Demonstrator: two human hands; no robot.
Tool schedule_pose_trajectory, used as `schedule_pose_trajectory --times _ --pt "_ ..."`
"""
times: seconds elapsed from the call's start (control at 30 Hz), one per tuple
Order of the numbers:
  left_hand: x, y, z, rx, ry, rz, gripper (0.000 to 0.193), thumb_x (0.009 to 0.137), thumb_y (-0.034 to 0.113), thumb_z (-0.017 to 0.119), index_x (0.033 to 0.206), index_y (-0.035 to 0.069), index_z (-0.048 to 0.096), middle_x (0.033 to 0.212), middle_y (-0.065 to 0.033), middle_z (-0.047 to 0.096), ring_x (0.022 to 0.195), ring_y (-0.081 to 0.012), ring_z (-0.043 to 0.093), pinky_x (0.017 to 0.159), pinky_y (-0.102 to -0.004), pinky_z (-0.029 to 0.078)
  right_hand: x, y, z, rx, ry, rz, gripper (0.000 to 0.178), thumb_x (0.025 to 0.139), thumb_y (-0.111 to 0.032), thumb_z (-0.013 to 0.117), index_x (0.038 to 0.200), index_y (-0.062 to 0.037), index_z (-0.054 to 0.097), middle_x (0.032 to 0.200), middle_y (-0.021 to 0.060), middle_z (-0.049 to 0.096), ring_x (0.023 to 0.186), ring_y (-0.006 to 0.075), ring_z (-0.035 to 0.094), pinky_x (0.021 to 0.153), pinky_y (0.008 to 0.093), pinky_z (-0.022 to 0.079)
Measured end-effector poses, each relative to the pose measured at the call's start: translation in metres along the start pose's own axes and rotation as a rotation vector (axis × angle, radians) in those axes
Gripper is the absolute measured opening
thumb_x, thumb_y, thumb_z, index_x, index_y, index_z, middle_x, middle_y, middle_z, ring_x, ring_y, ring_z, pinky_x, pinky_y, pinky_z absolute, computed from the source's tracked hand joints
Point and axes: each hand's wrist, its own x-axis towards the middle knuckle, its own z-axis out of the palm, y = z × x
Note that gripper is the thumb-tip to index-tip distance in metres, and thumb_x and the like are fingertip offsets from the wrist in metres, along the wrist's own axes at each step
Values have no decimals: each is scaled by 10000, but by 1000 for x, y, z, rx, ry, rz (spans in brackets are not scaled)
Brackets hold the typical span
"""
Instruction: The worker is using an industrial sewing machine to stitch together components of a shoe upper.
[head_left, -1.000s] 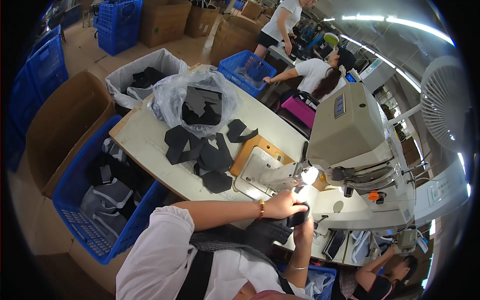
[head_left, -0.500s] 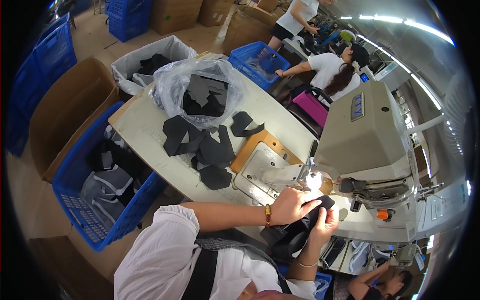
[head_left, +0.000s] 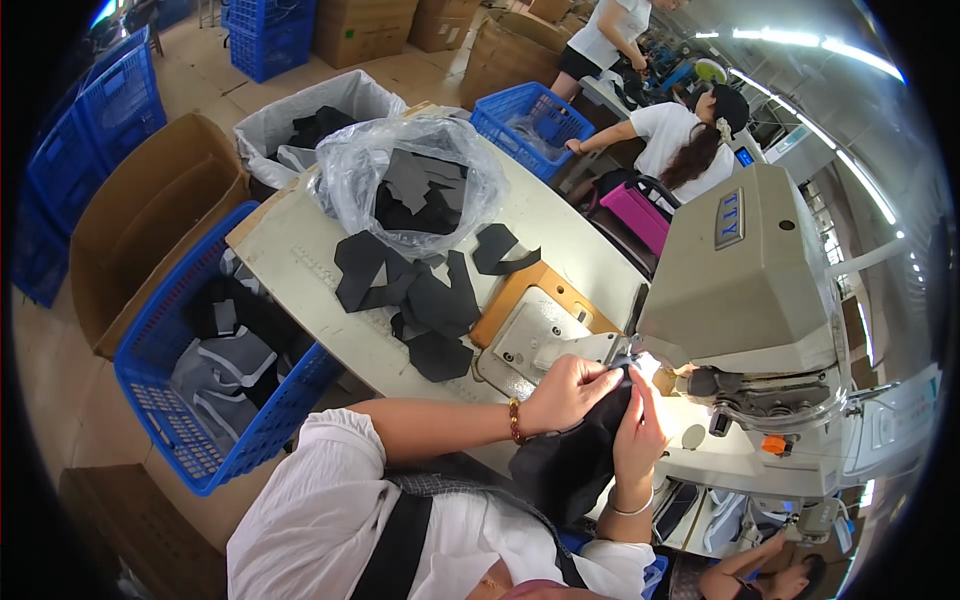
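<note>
A black fabric piece (head_left: pixel 566 468) hangs down between my hands, its upper edge up by the lit needle area of the sewing machine (head_left: pixel 735 275). My left hand (head_left: pixel 570 396) pinches that edge between thumb and fingers. Close beside it, my right hand (head_left: pixel 641 428) grips the same edge from the right, fingertips almost touching the left thumb. Bright lamp light falls on the fingertips. Whether the edge lies under the needle is hidden by my fingers. Left of the machine's metal plate (head_left: pixel 522 340), several dark cut pieces (head_left: pixel 436 300) lie loose on the white table (head_left: pixel 290 245).
A clear plastic bag (head_left: pixel 345 170) of dark pieces stands on the table's far part. A blue basket (head_left: pixel 200 440) with grey and black pieces sits at the left, beside a cardboard box (head_left: pixel 150 220). Co-workers (head_left: pixel 672 150) are beyond the table and at lower right.
Both hands have moved up toward the needle area with the black fabric piece, and their fingertips have come closer together. The view has shifted slightly.
</note>
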Motion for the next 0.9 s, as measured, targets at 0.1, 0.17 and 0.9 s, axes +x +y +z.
schedule_pose_trajectory --times 0.1,0.17,0.9 --pt "6 2 -15 111 -105 11 386 1015 232 630 739 -15 523 589 -19 346 590 -48 317 501 -314 285 3 1 4 -14 30 3 217 1016 -34 568 1165 -4 722 1098 156 752 975 268 731 854 328 552" --pt "-1 5 -32 193 -206 -20 361 1003 236 644 758 -11 550 569 -39 397 567 -62 341 505 -310 303 4 2 7 17 50 -20 216 1005 -16 583 1172 1 719 1090 152 754 974 264 730 859 326 551" --pt "165 -67 -175 1527 -269 133 115 818 143 709 891 61 743 955 -158 735 979 -361 684 846 -423 548 6 16 2 -42 9 -125 233 996 -17 590 1211 -35 679 1053 109 740 794 209 681 732 290 529"
